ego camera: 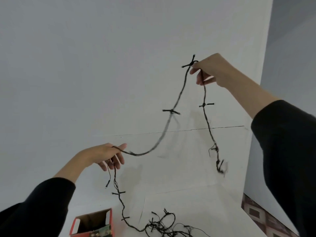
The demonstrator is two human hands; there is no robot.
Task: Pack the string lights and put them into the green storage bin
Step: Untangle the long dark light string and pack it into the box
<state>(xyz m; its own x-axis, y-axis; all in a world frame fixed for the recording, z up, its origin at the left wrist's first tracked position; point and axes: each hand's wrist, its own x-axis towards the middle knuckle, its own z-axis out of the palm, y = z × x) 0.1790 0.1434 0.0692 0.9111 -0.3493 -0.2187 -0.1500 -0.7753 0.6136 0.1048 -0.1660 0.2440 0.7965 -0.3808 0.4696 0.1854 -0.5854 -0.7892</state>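
Observation:
A black string of lights [171, 115] is stretched in the air in front of a white wall. My right hand [212, 71] pinches it high up at the right, and a loose end hangs down from that hand with small knots. My left hand [106, 154] holds the strand lower at the left, thumb and fingers around it. From the left hand the cord drops to a tangled heap [162, 226] on the white table. No green storage bin is in view.
A red cardboard box [93, 223], open at the top, stands at the table's near left. The white table's [213, 211] right edge runs diagonally, with patterned floor [259, 214] beyond it. A grey wall closes the right side.

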